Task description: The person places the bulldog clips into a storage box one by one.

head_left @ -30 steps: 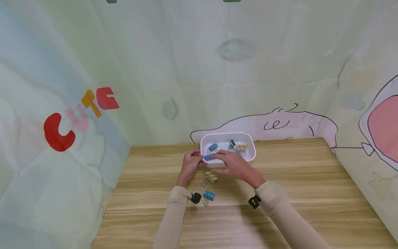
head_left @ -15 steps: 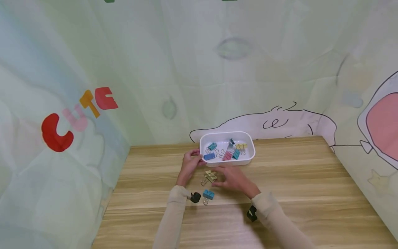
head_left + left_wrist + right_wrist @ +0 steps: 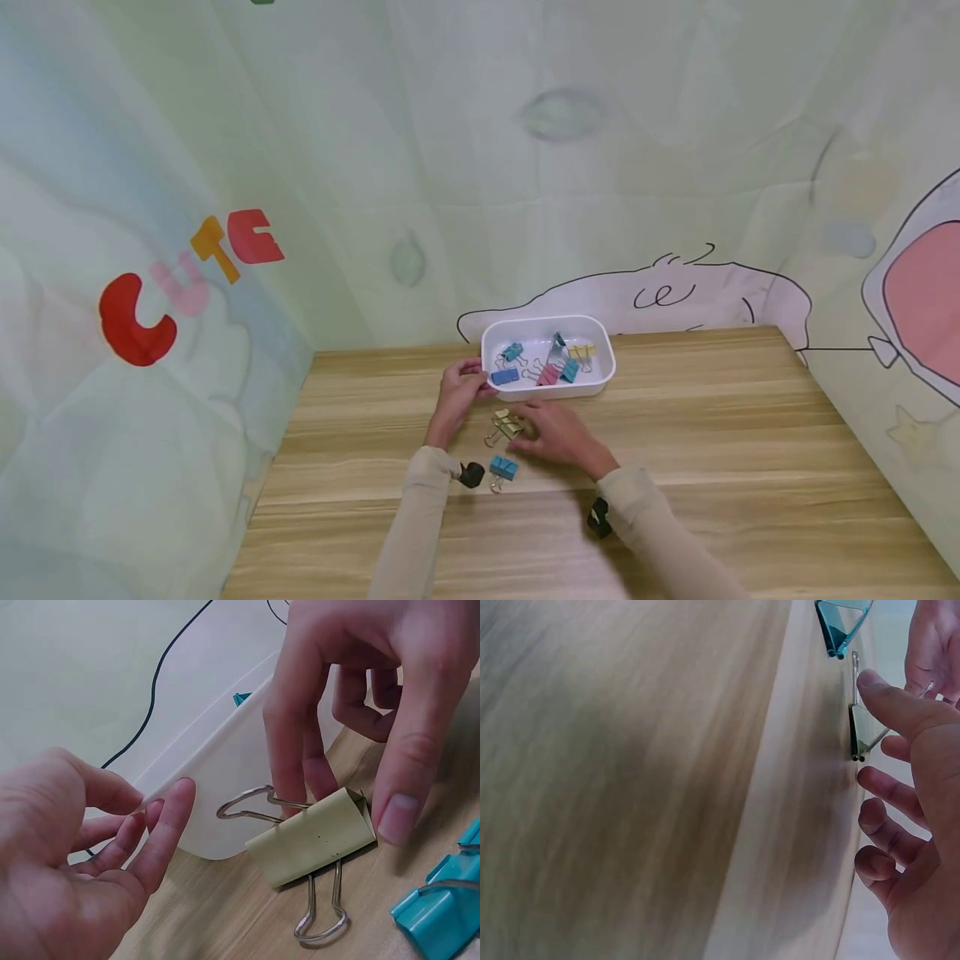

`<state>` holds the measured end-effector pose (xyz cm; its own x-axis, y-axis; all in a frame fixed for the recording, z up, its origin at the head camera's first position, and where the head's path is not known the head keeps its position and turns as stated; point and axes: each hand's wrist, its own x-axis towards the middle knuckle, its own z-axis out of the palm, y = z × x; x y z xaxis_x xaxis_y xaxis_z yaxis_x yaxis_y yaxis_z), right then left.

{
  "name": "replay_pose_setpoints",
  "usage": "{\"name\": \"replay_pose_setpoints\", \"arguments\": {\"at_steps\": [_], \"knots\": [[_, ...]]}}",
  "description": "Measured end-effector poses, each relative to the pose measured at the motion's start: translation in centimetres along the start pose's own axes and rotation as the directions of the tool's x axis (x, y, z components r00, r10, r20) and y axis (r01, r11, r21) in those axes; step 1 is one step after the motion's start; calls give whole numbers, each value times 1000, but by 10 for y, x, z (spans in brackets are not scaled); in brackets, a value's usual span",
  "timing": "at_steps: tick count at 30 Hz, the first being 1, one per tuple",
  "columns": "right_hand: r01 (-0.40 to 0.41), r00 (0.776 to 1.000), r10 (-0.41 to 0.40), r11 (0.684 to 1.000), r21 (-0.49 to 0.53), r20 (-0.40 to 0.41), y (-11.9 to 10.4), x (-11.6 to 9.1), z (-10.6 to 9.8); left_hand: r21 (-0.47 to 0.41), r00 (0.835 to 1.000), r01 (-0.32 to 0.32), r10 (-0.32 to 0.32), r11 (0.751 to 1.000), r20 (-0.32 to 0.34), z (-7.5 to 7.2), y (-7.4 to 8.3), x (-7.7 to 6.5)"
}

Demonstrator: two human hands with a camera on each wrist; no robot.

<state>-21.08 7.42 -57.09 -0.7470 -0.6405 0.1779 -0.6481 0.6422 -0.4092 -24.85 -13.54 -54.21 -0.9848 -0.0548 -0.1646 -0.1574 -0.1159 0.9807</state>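
Note:
My left hand (image 3: 459, 396) pinches the left rim of a white plastic box (image 3: 555, 393) between thumb and fingers. Inside that box lie several binder clips, among them a dark blue one (image 3: 505, 377), a pink one (image 3: 548, 375) and a yellow one (image 3: 582, 352). In front of it, a pale yellow binder clip (image 3: 315, 836) rests on the table with its wire handles spread. My right hand (image 3: 561, 433) reaches around this clip, thumb at its near end and forefinger behind it, with a gap still showing at the thumb. A blue binder clip (image 3: 503, 468) lies nearer to me.
The wood-grain table (image 3: 720, 450) ends at the back against a printed cloth (image 3: 360, 167) with cartoon drawings. The box stands close to that back edge. A black wrist device (image 3: 472, 476) on my left arm sits beside the blue clip.
My right hand has come back from over the box to the pale yellow clip, its fingers drawing closer around it. The pink clip in the box has come into view. My left hand stays at the rim.

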Motion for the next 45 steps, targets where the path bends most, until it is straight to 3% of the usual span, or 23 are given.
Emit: {"name": "replay_pose_setpoints", "arguments": {"at_steps": [11,45], "knots": [[-23,998,24,999,26,-50,0,1,8,8,1000,2,-2,1000,0,1,-2,0],[-95,987,105,992,84,-120,1,-6,5,5,1000,5,-5,1000,0,1,-1,1]]}}
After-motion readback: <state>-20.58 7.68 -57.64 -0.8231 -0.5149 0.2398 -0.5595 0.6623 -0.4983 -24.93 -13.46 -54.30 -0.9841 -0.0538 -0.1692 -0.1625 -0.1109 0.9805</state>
